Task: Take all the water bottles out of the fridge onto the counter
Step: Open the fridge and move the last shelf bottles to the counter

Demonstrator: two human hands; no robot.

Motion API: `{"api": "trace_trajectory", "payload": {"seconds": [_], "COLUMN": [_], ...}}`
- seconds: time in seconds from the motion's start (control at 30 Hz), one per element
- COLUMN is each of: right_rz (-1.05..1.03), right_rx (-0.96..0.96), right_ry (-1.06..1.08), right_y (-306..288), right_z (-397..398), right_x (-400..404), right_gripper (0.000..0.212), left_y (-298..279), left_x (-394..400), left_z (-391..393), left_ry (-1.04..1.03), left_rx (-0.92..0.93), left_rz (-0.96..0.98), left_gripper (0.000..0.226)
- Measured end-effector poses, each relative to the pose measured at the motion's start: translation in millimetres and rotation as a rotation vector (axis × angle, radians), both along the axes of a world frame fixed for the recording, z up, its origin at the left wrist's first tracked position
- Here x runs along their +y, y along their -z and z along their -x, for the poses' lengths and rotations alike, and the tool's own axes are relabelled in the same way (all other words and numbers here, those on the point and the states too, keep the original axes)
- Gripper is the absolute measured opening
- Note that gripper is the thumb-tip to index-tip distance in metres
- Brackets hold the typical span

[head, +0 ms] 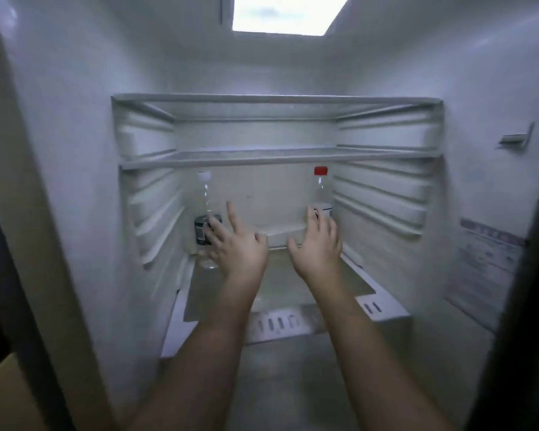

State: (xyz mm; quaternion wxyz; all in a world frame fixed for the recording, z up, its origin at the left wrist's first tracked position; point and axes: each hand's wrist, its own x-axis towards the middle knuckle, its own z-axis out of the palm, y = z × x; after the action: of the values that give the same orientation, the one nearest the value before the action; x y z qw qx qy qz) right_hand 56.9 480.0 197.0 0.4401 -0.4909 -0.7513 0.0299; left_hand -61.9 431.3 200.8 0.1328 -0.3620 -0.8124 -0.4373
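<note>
I have both hands inside the fridge [75, 150], fingers spread and holding nothing. My left hand [238, 247] is just in front of the white-capped bottle [204, 194] standing upright at the back left of the lower shelf [277, 284]; my right hand [319, 244] is near the red-capped bottle [321, 194] at the back right. Whether either fingertip touches plastic, I cannot tell through the blur. Both bottles look like thin clear plastic, probably light, easily dented, and perhaps slick if cold and damp. I judge the labelled middle the best place to wrap around, gripping firmly without squeezing. The table is out of sight.
</note>
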Motion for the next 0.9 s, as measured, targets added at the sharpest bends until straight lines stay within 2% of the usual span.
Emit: {"api": "trace_trajectory", "payload": {"seconds": [0.23,0.4,0.47,0.57,0.63,0.7,0.8,0.9], "right_rz": [0.029,0.017,-0.017,-0.057,0.032,0.154,0.182,0.184], "right_rx": [0.028,0.046,0.108,0.263,0.362,0.452,0.491,0.547], "right_ry": [-0.022,0.024,0.045,0.009,-0.039,-0.083,-0.115,-0.104], "right_y": [-16.8,-19.7,-21.3,-20.4,-16.8,-13.0,-9.2,-9.9], "right_z": [9.8,16.7,19.0,21.6,23.1,22.0,18.6,13.0], "right_x": [65.0,100.6,110.3,123.1,132.2,141.1,146.4,145.1], "right_gripper": [0.077,0.089,0.093,0.093,0.095,0.099,0.095,0.089], "left_y": [-22.1,-25.7,-23.4,-15.1,-7.1,-0.5,2.2,1.0], "left_x": [31.2,42.1,45.5,49.3,50.8,52.1,52.1,50.4], "left_z": [19.3,44.2,52.2,62.8,69.9,80.7,96.4,94.1], "left_ry": [-0.130,-0.190,-0.197,-0.192,-0.173,-0.143,-0.088,-0.068], "left_rx": [-0.150,-0.203,-0.228,-0.257,-0.274,-0.366,-0.567,-0.554], "left_rz": [-0.106,-0.150,-0.166,-0.222,-0.256,-0.286,-0.300,-0.310], "left_gripper": [0.109,0.117,0.119,0.114,0.109,0.102,0.082,0.070]}}
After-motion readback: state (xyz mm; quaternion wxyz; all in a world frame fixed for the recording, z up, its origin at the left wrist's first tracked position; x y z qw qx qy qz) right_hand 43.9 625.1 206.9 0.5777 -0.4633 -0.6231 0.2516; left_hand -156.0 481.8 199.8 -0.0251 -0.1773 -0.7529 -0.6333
